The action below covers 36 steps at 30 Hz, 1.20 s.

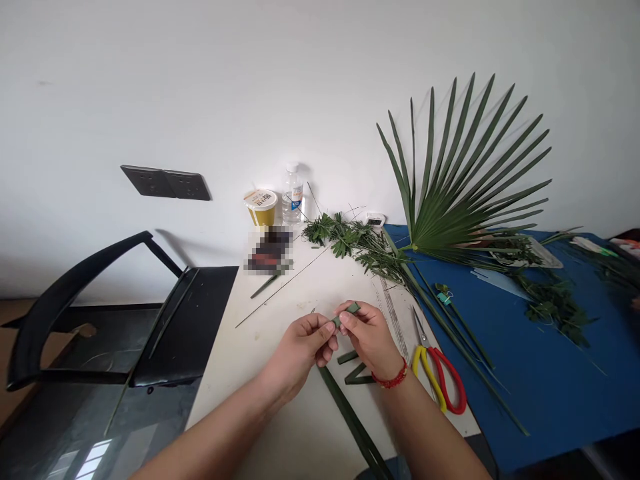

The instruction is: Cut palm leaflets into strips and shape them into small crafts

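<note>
Nearest me, my forearms (pixel 210 443) reach over the white surface (pixel 240 380). My left grip (pixel 300 347) and right grip (pixel 363 337), a red cord bracelet (pixel 391 377) at that wrist, are clamped together on a folded palm-leaf strip (pixel 346 316), held above the surface. It should be light, stiff yet springy and a little slick, so I'd pinch at the fold. The cup (pixel 261 208) and water bottle (pixel 293 197) labels are too small to read.
</note>
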Each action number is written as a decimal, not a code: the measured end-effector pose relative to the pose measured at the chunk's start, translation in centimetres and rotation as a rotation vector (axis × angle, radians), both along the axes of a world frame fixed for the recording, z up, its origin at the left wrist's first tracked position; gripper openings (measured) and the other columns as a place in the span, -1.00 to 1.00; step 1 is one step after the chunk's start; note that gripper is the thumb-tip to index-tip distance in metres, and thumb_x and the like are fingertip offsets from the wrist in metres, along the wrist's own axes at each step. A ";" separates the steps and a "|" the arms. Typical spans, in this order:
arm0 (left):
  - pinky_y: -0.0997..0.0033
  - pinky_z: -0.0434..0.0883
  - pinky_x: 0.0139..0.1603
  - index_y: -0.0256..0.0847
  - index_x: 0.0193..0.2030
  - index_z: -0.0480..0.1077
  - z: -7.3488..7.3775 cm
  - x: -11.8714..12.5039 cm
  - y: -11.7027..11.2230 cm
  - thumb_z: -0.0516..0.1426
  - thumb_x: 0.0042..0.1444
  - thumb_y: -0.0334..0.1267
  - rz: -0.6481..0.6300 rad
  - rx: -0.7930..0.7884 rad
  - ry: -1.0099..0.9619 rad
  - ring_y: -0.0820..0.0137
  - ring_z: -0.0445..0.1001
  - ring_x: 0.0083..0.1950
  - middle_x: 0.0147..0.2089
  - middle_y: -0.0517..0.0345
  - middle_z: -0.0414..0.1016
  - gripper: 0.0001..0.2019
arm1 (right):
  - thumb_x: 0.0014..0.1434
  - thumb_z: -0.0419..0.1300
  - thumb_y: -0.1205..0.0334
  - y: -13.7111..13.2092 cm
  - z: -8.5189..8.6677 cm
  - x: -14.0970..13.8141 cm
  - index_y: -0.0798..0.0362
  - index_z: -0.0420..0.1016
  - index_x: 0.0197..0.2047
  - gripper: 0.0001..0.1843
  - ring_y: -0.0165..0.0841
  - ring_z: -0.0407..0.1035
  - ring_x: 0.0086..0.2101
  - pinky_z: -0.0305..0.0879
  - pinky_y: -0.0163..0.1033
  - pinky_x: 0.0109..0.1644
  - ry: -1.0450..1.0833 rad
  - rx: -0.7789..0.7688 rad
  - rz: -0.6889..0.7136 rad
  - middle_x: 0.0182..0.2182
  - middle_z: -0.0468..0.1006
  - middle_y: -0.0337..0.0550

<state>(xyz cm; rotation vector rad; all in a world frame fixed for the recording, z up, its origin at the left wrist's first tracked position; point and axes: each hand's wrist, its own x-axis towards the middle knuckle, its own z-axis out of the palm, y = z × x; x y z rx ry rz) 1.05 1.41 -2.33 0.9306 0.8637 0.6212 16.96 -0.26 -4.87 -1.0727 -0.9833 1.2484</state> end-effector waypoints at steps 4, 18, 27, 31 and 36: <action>0.44 0.15 -0.49 -0.19 -0.43 0.29 0.1 -0.7 0.3 0.08 0.24 -0.14 -0.011 0.377 0.326 0.47 0.21 -0.54 -0.52 0.23 0.35 -0.75 | 0.14 0.33 0.18 -0.2 0.5 0.1 0.00 0.62 -0.23 -0.87 -0.39 0.33 -0.46 0.32 -0.25 -0.34 -0.149 0.010 0.002 -0.47 0.51 -0.23; 0.41 0.22 -0.40 -0.16 -0.42 0.38 0.5 -1.3 0.6 -0.01 0.22 -0.32 -0.081 0.743 0.586 0.39 0.34 -0.46 -0.49 0.20 0.43 -0.78 | 0.24 0.19 0.33 -0.4 1.5 1.2 0.02 0.54 -0.30 -0.89 -0.32 0.37 -0.37 0.28 -0.23 -0.29 -0.729 0.289 0.045 -0.43 0.49 -0.20; 0.40 0.04 -0.47 -0.12 -0.53 0.07 0.3 -0.9 0.2 0.00 0.13 -0.37 0.000 0.842 0.754 0.43 0.15 -0.53 -0.59 0.27 0.20 -0.76 | 0.31 0.01 0.44 -1.4 1.4 -0.6 0.04 0.46 -0.30 -0.76 -0.26 0.25 -0.41 0.15 -0.16 -0.32 -1.128 0.600 0.007 -0.48 0.39 -0.13; 0.42 0.13 -0.43 -0.14 -0.52 0.18 0.2 -0.9 0.1 0.00 0.19 -0.34 0.055 0.802 0.671 0.42 0.24 -0.48 -0.54 0.23 0.30 -0.76 | 0.30 0.01 0.46 -1.8 1.4 -1.0 0.05 0.44 -0.30 -0.76 -0.25 0.21 -0.42 0.13 -0.14 -0.32 -1.170 0.646 -0.073 -0.48 0.38 -0.12; 0.42 0.27 -0.32 -0.16 -0.37 0.39 0.4 -1.0 0.7 -0.01 0.30 -0.21 0.017 0.715 0.483 0.38 0.38 -0.38 -0.41 0.18 0.45 -0.75 | 0.33 0.06 0.34 -1.4 1.6 -0.6 0.01 0.42 -0.31 -0.82 -0.31 0.31 -0.41 0.24 -0.21 -0.31 -0.819 0.430 -0.134 -0.46 0.44 -0.19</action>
